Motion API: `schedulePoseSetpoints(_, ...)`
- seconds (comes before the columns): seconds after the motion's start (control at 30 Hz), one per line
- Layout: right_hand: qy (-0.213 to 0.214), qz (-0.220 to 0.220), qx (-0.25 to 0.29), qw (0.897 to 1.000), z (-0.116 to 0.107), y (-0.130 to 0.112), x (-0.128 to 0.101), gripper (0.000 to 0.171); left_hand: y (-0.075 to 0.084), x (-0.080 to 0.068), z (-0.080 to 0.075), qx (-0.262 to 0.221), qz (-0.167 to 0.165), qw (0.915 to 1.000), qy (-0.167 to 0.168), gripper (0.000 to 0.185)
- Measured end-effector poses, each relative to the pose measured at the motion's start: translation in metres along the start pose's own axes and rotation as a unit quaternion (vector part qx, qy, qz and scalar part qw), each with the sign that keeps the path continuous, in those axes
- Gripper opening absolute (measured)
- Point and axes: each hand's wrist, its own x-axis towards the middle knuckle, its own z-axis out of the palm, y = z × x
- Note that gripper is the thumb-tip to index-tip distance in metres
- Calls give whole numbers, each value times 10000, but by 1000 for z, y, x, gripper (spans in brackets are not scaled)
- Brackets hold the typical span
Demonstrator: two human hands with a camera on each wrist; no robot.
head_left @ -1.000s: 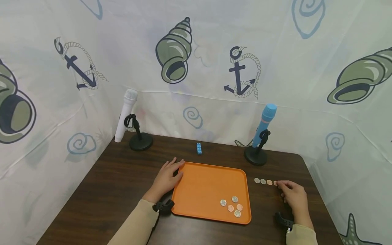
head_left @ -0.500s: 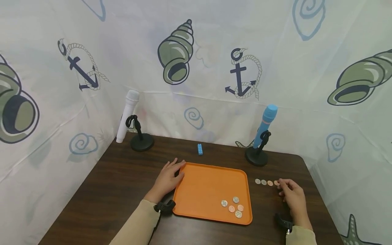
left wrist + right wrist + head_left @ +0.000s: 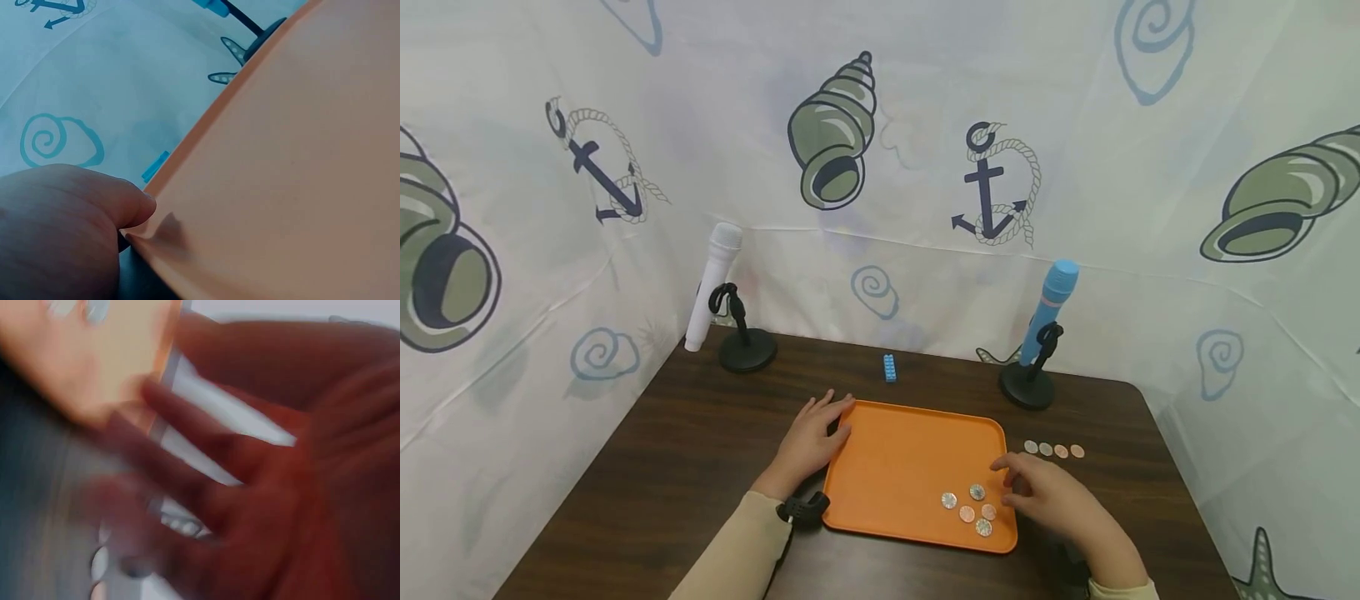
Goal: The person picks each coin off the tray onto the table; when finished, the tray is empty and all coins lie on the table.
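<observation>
tray (image 3: 895, 467): matt orange plastic | coins (image 3: 967, 504): shiny metal | table (image 3: 685, 450): dark wood grain | backdrop (image 3: 1075, 125): printed cloth

Both arms wear tan long sleeves (image 3: 730, 550), each wrist carrying a black strapped camera mount (image 3: 801, 507) (bare hands).

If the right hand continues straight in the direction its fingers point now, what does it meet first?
Probably the coins on the orange tray: the right hand points left over the tray's right edge, though its height is unclear.

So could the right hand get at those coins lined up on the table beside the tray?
Probably yes. The right hand is at the tray's right edge, and the row of coins lies just beyond it on bare table, with nothing between.
</observation>
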Motion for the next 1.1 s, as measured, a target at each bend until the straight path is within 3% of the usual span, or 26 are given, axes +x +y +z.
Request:
schedulePoseSetpoints(0.1,-420,-83,-306,9986,6,-14,-1,37,-1,1,1,53,-3,10000,-7,54)
schedulePoseSetpoints(0.3,-429,-423,-601,9964,20,-25,1,20,-1,2,2,48,43,10000,26,54)
schedulePoseSetpoints(0.5,-651,-298,-699,9950,26,-23,2,25,1,3,0,56,95,9999,53,55)
schedulePoseSetpoints(0.87,-701,-197,-266,9970,38,-17,1,25,-4,1,0,137,65,9999,3,55)
schedulePoseSetpoints(1.1,-574,-150,-333,9977,40,-22,-1,22,-5,0,1,29,138,9999,18,54)
